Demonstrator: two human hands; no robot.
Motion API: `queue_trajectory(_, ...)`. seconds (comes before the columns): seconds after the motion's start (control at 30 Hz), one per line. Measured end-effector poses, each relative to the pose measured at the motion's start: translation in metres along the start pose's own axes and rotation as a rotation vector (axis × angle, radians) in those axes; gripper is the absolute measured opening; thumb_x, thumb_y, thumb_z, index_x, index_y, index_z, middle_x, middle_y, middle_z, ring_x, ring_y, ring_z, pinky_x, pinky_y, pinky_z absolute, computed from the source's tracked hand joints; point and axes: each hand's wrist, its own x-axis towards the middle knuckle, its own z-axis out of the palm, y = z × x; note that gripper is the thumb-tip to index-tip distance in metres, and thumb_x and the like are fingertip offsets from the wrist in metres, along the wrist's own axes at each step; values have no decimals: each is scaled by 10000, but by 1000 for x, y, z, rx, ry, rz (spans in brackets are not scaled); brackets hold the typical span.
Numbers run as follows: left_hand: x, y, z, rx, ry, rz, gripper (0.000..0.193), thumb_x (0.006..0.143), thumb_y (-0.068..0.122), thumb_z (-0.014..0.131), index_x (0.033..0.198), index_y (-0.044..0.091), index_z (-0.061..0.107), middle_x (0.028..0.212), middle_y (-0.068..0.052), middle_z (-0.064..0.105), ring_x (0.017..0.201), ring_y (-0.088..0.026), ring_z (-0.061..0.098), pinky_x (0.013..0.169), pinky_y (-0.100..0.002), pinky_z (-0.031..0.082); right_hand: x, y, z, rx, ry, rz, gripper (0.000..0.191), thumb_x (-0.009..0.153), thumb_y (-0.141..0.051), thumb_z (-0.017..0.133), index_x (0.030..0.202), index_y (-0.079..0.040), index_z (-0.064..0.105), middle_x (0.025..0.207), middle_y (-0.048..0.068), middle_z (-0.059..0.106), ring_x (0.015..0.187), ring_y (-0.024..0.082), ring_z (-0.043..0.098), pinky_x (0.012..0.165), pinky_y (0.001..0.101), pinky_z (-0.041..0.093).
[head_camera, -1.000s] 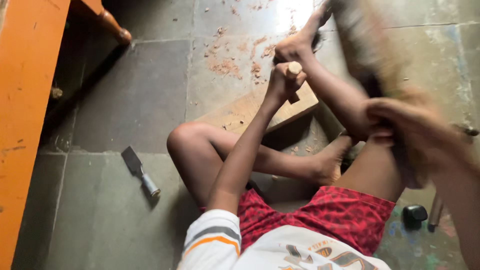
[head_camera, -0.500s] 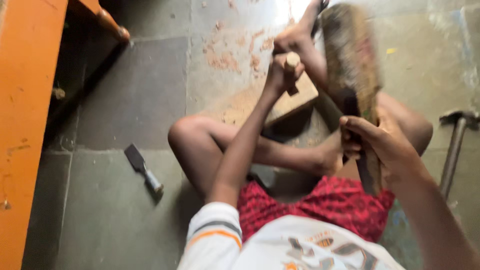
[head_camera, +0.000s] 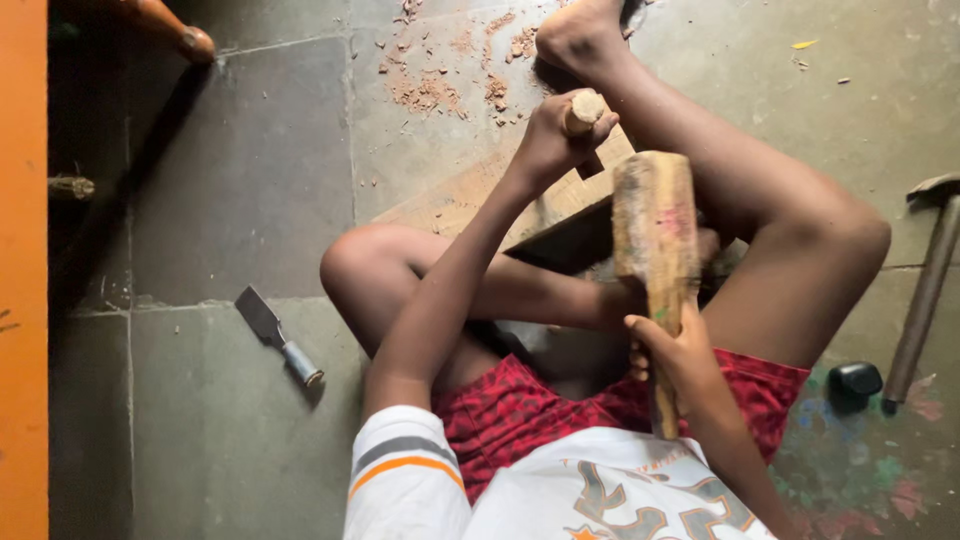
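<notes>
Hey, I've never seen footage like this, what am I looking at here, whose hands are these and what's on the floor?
There is no machine here: a camera on a person's head looks down at their own arms and legs as they sit on a stone floor. The left hand grips a wooden-handled chisel set against a wooden board. The right hand holds a wooden mallet above it. Wood chips lie scattered nearby. A spare chisel lies to the left, a hammer to the right.

Worn wooden mallet (head_camera: 655, 225); rough wood plank (head_camera: 470, 200); matt stone floor (head_camera: 240, 180).
</notes>
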Motion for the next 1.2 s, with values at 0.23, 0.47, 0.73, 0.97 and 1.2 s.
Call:
queue_trajectory(0.23, -2, -8, -6, -29, -21, 73, 240, 920, 237, 778, 903, 36, 647, 757, -39, 697, 695, -129, 675, 647, -323, 563, 54, 33, 12, -155, -7, -94, 407, 867, -113, 730, 1170, -91, 459, 685, 35, 552, 454, 124, 510, 371, 281, 428)
queue_trajectory(0.47, 1, -6, -20, 105, 137, 154, 286, 900, 251, 827, 942, 26, 655, 789, -97, 688, 726, -148, 663, 694, -318, 563, 85, 22, 6, -278, -74, -182, 535, 857, -83, 744, 1288, -92, 426, 758, 17, 580, 489, 91, 529, 388, 252, 442)
queue_trajectory(0.73, -81, 13, -73, -56, 82, -3, 264, 988, 105, 745, 827, 22, 554, 713, -28, 513, 696, -73, 465, 627, -257, 412, 84, 13, -3, -338, -107, -146, 536, 859, -75, 747, 1302, -97, 447, 748, 14, 551, 486, 81, 503, 398, 244, 421)
queue_trajectory(0.97, -59, 22, -41, -95, 391, 9, 247, 1029, 51, 655, 819, 21, 528, 732, -40, 522, 708, -92, 481, 661, -272, 428, 92, 16, -3, -329, -129, -198, 514, 838, -43, 733, 1277, -103, 473, 776, -8, 548, 477, 85, 489, 387, 255, 417)
queue_trajectory(1.2, 28, -34, 0, -13, 415, 220, 241, 911, 180, 760, 818, 4, 625, 640, -87, 640, 567, -182, 619, 555, -327, 492, 90, 17, 1, -298, -137, -193, 440, 877, -60, 707, 1230, -101, 447, 713, 21, 559, 461, 108, 511, 377, 270, 425)
